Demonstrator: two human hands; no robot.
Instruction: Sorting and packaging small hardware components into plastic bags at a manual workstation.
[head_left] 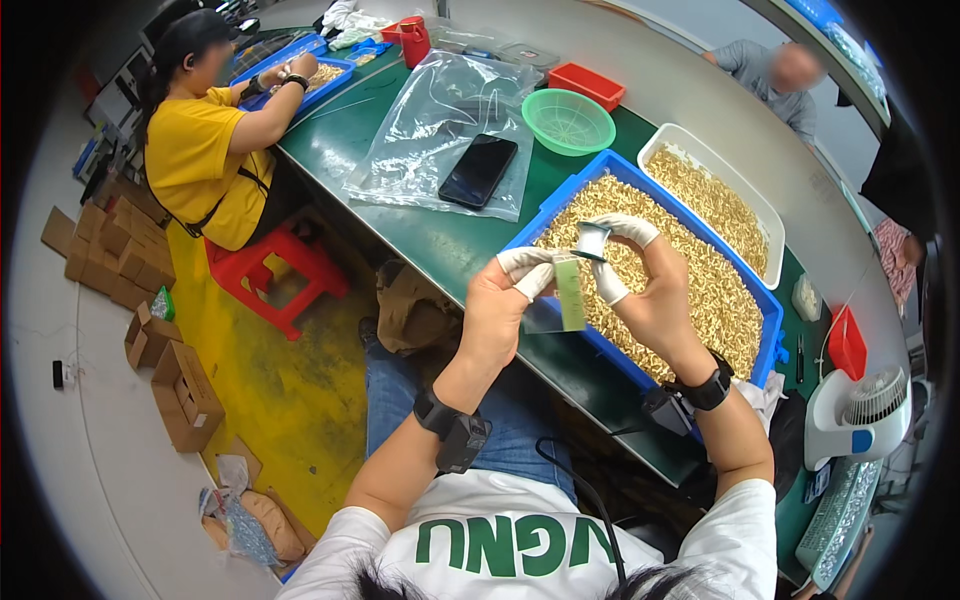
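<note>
White covers sit on several fingertips of both hands. My left hand (496,308) is closed in a pinch on a small clear bag with a pale green label (570,297). Close beside it, my right hand (655,305) grips a small spool (592,240), white in the middle with dark rims, between thumb and fingers. The spool is just above the label; whether they touch I cannot tell. Both hands are raised over the near left part of a blue tray (768,352), which holds a thick layer of small gold-coloured metal pieces.
Behind the blue tray stands a white tray (776,250) of similar pieces. A green basket (568,122), red tray (587,86), black phone (478,171) and plastic bag (400,140) lie on the green table. A white fan (858,418) stands right. A co-worker in yellow (205,150) sits left.
</note>
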